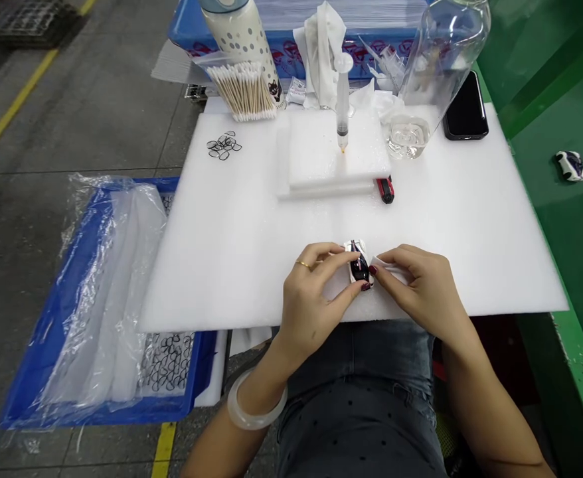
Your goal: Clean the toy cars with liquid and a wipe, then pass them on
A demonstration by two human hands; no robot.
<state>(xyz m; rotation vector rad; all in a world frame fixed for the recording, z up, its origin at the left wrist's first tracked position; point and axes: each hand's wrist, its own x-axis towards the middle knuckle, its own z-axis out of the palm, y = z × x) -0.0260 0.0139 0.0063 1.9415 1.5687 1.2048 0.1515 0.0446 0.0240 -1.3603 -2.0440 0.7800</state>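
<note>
Between the fingers of my left hand (316,292) is a small white toy car (358,260) with a dark, glossy top, held low over the front part of the white foam board (222,265). My right hand (418,285) is closed on a white tissue (394,269), its thumb and fingertip pressed close to the car's right side. The car's underside and part of its near end are hidden by my fingers. Farther back, a syringe (342,109) stands tip down on a stacked foam block (316,159), with a red and black toy car (386,190) by the block's right corner.
Thin black rings (224,145) lie at the board's back left, near bagged cotton swabs (244,89) and a dotted bottle (242,33). A clear bottle (421,79) and phone (467,109) are back right. Another toy car (572,166) rests on the green surface. A blue tray (37,372) sits left.
</note>
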